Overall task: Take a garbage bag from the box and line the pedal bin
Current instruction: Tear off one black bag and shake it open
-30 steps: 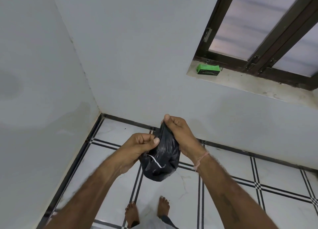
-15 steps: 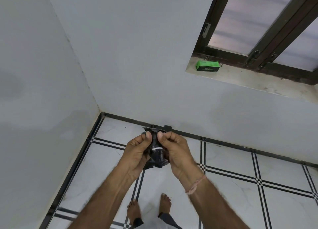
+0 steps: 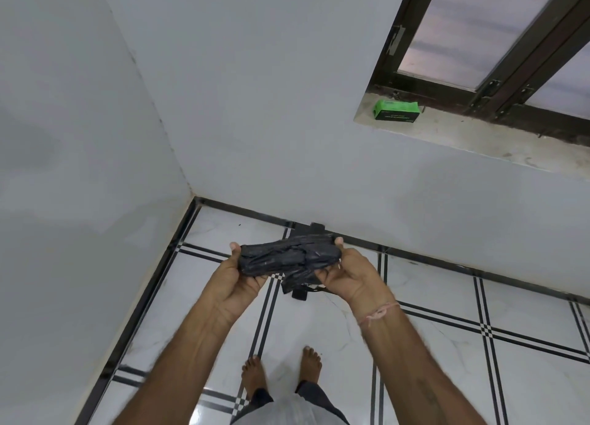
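A crumpled black garbage bag (image 3: 289, 257) is stretched sideways between my hands, in front of me above the tiled floor. My left hand (image 3: 236, 277) grips its left end and my right hand (image 3: 346, 274) grips its right end. A fold of the bag hangs down below my right hand. The green box (image 3: 397, 114) lies on the window sill at the upper right, well away from both hands. No pedal bin shows in the head view.
I stand in a room corner: white walls to the left and ahead, a dark-framed window (image 3: 498, 34) above the sill (image 3: 479, 143). The floor has white tiles with black lines (image 3: 447, 344). My bare feet (image 3: 281, 370) are below the hands.
My hands have moved apart, pulling the bunched bag out into a wider horizontal strip. A second ago it hung as a lump between them. The view has shifted slightly.
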Available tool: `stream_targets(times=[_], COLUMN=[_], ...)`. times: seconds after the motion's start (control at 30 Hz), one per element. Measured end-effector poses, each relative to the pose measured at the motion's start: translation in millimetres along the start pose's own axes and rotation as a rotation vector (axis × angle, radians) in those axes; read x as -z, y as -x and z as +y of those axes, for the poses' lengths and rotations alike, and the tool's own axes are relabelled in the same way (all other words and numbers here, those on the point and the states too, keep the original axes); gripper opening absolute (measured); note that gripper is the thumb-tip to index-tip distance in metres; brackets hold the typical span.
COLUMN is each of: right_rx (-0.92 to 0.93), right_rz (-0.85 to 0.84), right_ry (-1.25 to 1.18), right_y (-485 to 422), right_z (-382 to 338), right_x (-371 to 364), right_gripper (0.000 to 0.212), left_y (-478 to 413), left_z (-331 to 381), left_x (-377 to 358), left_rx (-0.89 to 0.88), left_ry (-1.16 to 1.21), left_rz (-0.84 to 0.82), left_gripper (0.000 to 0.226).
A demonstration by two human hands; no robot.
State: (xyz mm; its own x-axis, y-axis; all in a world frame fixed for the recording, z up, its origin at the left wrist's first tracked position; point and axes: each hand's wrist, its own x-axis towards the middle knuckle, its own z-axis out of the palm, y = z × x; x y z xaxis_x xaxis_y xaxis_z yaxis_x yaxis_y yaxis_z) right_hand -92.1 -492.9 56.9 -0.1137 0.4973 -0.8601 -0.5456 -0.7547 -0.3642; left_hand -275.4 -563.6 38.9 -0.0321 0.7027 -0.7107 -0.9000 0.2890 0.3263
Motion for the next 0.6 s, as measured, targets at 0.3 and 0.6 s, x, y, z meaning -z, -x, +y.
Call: stream_targets(times=[0.3,0.6], right_rx=[0.189,0.308], right_rz=[-0.409,-0.147], right_ry=[0.896,-0.063], right_y=[-0.4,-40.7], right_z=[-5.2,-41.7], right_x=[18.9,21.2], right_gripper=[0.055,0.032], left_y=[-14.5,-19.6], left_z=[33.4,29.2], left_x=[15.6,41.3], left_rx=[0.017,0.073], left_ry=[-0.182,-0.247], left_rz=[0.01,0.001], left_gripper=[0.046,0.045])
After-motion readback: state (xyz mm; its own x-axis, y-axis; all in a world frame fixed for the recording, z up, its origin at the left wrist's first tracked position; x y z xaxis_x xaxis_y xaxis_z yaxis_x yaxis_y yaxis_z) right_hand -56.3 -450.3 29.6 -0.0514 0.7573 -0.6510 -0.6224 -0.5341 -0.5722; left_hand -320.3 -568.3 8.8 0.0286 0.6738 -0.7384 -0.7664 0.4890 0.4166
